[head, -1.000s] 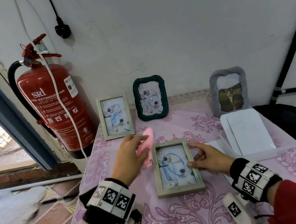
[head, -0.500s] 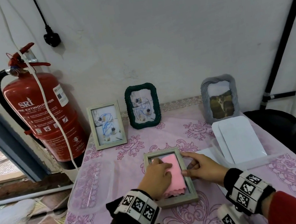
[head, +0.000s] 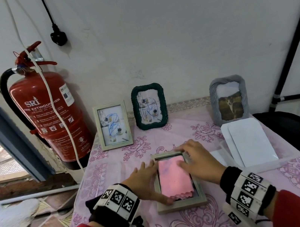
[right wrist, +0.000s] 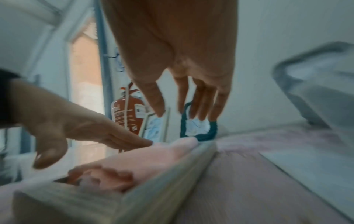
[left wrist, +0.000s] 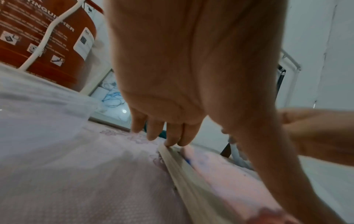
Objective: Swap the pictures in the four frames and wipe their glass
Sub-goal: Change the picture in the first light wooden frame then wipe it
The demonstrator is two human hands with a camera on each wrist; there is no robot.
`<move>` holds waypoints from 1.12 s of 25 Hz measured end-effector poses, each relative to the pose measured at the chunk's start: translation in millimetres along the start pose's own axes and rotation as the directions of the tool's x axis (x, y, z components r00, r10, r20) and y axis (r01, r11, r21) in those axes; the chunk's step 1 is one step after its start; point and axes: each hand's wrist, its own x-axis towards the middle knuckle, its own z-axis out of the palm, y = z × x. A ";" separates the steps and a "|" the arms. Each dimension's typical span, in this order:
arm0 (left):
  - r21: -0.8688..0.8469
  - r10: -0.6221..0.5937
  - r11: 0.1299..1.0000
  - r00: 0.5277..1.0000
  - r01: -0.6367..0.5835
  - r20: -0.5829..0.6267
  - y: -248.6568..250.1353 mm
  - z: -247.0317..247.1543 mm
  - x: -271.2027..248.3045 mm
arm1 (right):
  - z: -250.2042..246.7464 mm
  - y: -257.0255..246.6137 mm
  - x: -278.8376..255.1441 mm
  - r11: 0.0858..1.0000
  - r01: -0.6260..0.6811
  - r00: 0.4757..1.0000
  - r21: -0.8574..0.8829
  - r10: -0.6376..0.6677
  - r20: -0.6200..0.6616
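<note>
A pale wooden frame (head: 181, 205) lies flat on the pink tablecloth in front of me. A pink cloth (head: 175, 178) is spread over its glass and hides the picture. My left hand (head: 146, 180) lies with straight fingers along the frame's left edge, and its thumb touches the cloth's near corner. My right hand (head: 195, 162) reaches over the far right corner, fingers on the top rim and thumb on the cloth. In the left wrist view the fingertips (left wrist: 170, 142) touch the frame's rim (left wrist: 184, 174). The right wrist view is blurred; the right hand (right wrist: 187, 106) hangs over the cloth (right wrist: 145, 159).
Three frames stand by the wall: a wooden one (head: 113, 126), a green one (head: 149, 106) and a grey one (head: 229, 99). White trays (head: 248, 143) lie at the right. A red fire extinguisher (head: 47, 117) stands beside the table's left edge.
My left hand brought the pink cloth onto the glass, spread it and slid off to the frame's left edge. My right hand shifted from the right rim onto the far corner and the cloth.
</note>
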 end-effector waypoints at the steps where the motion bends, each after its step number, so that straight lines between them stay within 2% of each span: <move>1: 0.068 -0.020 0.998 0.999 0.019 0.026 -0.4 1.1 2.1 | 2.7 -7.1 2.4 0.994 0.076 0.993 -0.082 -0.068 0.094; 3: 0.170 -0.046 0.985 0.999 0.042 0.023 -0.5 2.8 6.7 | 12.6 -12.8 6.7 0.946 0.171 0.934 -0.276 -0.066 0.352; 4: 0.191 -0.054 0.980 0.998 0.050 0.015 -0.9 3.7 8.3 | 17.8 -12.1 8.0 0.924 0.192 0.905 -0.330 -0.037 0.423; 5: 0.194 -0.056 0.979 0.998 0.053 0.009 -1.0 4.7 9.1 | 21.7 -10.6 8.5 0.917 0.199 0.897 -0.345 -0.028 0.441; 11: 0.158 -0.012 0.987 0.997 0.023 -0.072 -7.6 13.2 11.3 | 31.3 -6.1 12.0 0.944 0.262 0.921 -0.201 -0.183 0.343; 15: 0.186 -0.009 0.982 0.997 0.024 -0.078 -7.6 13.1 13.4 | 31.7 -9.0 5.3 0.933 0.327 0.901 -0.150 -0.260 0.349; 18: 0.225 -0.011 0.974 0.997 0.028 -0.075 -6.0 11.8 13.8 | 27.9 -9.5 -9.1 0.894 0.425 0.854 -0.140 -0.344 0.391; 21: 0.236 -0.012 0.971 0.998 0.028 -0.067 -5.4 11.1 12.5 | 18.8 -7.7 -24.0 0.842 0.484 0.828 -0.238 -0.352 0.436; 25: 0.246 -0.011 0.969 0.998 0.025 -0.058 -4.5 10.8 11.2 | 5.8 -3.3 -17.8 0.803 0.492 0.841 -0.337 -0.339 0.421; 28: 0.221 0.004 0.975 0.998 0.010 -0.062 -5.3 10.0 10.4 | 8.1 0.1 -0.1 0.796 0.450 0.871 -0.405 -0.291 0.395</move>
